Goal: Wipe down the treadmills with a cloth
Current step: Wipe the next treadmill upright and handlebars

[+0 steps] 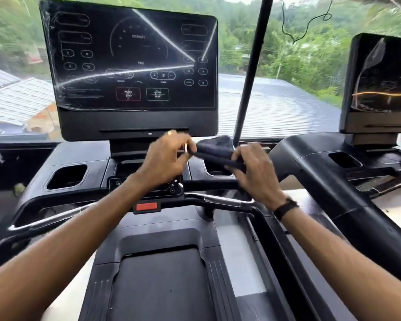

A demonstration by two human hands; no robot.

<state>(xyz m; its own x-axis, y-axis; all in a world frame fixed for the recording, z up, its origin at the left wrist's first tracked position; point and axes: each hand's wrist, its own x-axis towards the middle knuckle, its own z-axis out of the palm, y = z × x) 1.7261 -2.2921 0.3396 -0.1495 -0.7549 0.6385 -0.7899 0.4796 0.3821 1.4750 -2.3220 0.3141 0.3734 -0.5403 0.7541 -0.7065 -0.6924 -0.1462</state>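
Both arms reach forward; left hand (166, 156) and right hand (255, 169) each pinch an end of the dark cloth (214, 150) below the treadmill console (134, 121).

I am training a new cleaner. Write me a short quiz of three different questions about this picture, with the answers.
1. True or false: both hands hold the cloth.
2. Which is right? A) The cloth is pressed on the screen. B) The cloth is held in the air below the screen. C) The cloth lies on the belt.
3. Which wrist has a dark band?

Key
1. True: the left hand pinches one end, and the right hand grips the other.
2. B.
3. The right wrist.
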